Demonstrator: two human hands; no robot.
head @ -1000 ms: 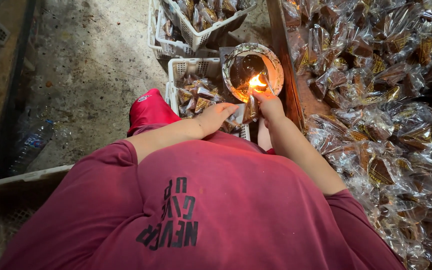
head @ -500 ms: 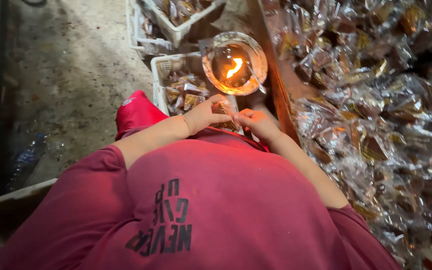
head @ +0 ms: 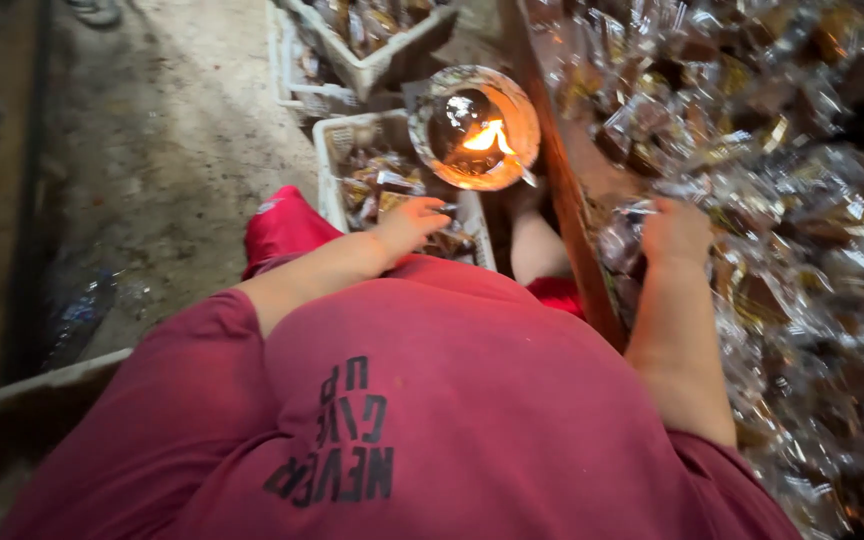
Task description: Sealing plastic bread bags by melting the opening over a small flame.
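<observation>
Where crate rim (head: 480,225) ends — left hand (head: 407,225)

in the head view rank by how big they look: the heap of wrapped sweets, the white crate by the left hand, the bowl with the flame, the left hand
1. heap of wrapped sweets
2. white crate
3. bowl with the flame
4. left hand

Crate is partly hidden, so its lead over the bowl is unsure.

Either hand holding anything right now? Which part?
Cannot tell: left hand rests over the white basket of packets; right hand is on the pile of clear-wrapped packets.
</observation>
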